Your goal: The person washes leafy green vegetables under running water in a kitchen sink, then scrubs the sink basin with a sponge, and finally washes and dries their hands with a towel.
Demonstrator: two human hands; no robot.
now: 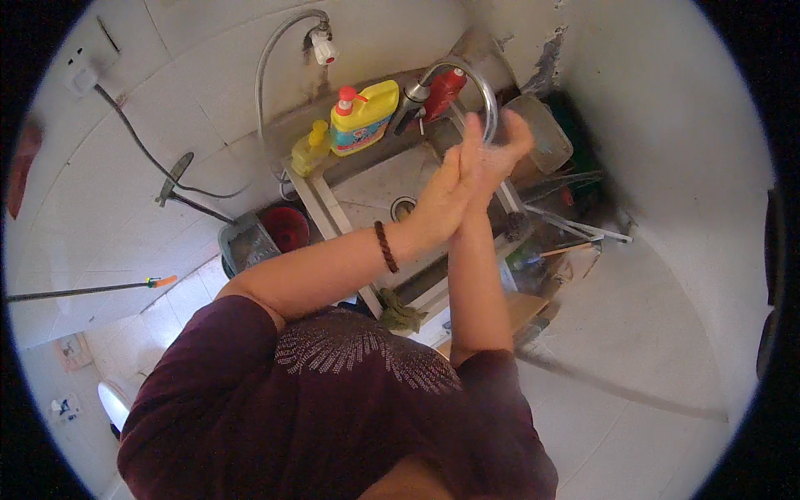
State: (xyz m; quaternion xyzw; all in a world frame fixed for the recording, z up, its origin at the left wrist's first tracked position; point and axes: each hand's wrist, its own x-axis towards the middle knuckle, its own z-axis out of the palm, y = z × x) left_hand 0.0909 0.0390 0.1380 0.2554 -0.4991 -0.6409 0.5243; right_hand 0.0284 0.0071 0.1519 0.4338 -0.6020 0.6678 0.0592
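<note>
Under the curved chrome spout of a faucet (487, 87), both hands are together above the sink (375, 178). My left hand (440, 203), with a dark braided band (385, 247) around its wrist, lies across my right hand and seems to clasp it near its base. My right hand (490, 165) is raised at the spout with thumb and fingers spread and holds no object. Water appears to run over it. Blur hides where some fingers of the two hands meet. The sink drain (403, 206) shows just left of my left hand.
Behind the sink stand a yellow pump bottle (362, 122), a smaller yellow bottle (310, 150) and a red bottle (444, 94). A plastic container (540, 134) is at the right. A green cloth (400, 312) hangs at the sink's front rim. A red basin (285, 228) sits left.
</note>
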